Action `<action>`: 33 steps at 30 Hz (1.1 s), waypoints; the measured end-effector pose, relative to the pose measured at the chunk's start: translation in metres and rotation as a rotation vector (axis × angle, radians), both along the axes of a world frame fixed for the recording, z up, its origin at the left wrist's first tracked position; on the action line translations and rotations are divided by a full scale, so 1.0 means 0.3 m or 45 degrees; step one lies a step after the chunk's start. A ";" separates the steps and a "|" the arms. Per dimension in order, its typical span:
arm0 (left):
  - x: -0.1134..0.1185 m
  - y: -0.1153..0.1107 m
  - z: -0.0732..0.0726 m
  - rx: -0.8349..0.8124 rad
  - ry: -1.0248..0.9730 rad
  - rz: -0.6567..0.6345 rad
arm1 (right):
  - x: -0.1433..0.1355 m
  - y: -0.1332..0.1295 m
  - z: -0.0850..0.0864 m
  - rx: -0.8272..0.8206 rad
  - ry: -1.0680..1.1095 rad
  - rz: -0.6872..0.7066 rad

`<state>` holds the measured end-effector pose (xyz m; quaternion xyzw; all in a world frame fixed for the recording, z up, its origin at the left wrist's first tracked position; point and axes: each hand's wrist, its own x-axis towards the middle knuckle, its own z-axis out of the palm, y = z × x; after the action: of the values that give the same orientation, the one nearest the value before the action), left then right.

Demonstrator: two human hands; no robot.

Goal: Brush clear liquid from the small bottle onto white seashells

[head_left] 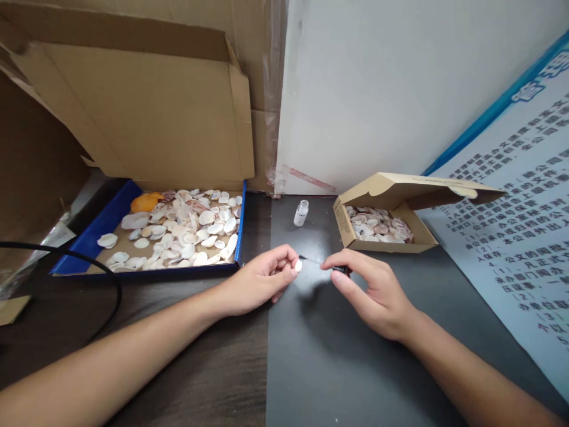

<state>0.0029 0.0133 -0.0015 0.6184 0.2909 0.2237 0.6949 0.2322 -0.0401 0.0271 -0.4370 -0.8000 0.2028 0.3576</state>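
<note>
Between thumb and fingers, my left hand [262, 280] pinches a small white shell [299, 266] over the dark grey mat. My right hand [371, 290] grips the black cap of a small brush applicator [340, 269]. Its thin stem points left, and the dark brush tip is close to the shell; whether they touch I cannot tell. Beyond both hands stands a small open glass bottle [301, 214], upright and uncapped, with a pale label.
A blue-edged cardboard box [240, 228] full of loose shells lies at the left, lid raised. At the right, a smaller cardboard box [386, 246] also holds shells. A black cable [116, 279] curves at far left; a printed sheet [502, 249] leans at right.
</note>
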 end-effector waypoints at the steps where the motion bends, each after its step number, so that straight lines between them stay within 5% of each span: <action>1: 0.000 0.000 0.001 0.004 0.001 0.002 | 0.001 0.001 0.000 0.018 0.004 -0.060; 8: -0.002 -0.001 0.005 -0.016 -0.018 0.016 | -0.001 -0.002 -0.002 0.001 0.002 0.024; 12: -0.003 -0.002 0.007 -0.010 0.004 0.010 | -0.004 -0.001 -0.001 0.000 -0.022 -0.086; 17: 0.000 -0.002 0.005 -0.010 0.006 0.015 | -0.004 -0.002 0.001 -0.016 -0.020 0.055; 22: -0.001 0.000 0.006 0.002 0.024 0.010 | 0.001 0.001 0.006 -0.004 -0.031 -0.052; 26: -0.002 0.001 0.004 -0.003 0.011 0.008 | -0.001 0.004 0.003 -0.024 -0.008 0.082; 33: -0.003 0.001 0.001 0.022 0.035 0.011 | 0.004 0.002 0.005 -0.027 0.011 -0.005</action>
<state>0.0021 0.0136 -0.0013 0.6260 0.3013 0.2206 0.6846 0.2332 -0.0395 0.0284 -0.4415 -0.7954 0.2126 0.3567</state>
